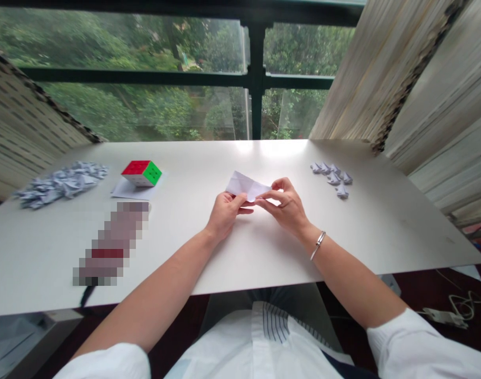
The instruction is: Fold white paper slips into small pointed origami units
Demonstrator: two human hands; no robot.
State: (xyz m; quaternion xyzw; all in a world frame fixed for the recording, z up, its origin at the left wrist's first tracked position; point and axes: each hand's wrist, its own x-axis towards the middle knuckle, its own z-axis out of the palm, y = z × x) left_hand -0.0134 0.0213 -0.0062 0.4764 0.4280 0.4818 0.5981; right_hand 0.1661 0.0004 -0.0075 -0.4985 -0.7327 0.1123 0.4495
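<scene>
A small folded sheet of white paper (246,186) is held just above the white table (240,252), near its middle. My left hand (227,211) pinches the paper's lower left corner with thumb and fingers. My right hand (287,205) pinches its right end, fingers closed on the fold, a silver bracelet on that wrist. Both forearms reach in from the near edge.
A pile of folded paper pieces (61,184) lies at the far left. A colour cube (141,172) sits on a paper sheet beside it. Several small folded pieces (333,176) lie at the right. A blurred-out object (112,245) rests front left. Slatted blinds flank the window.
</scene>
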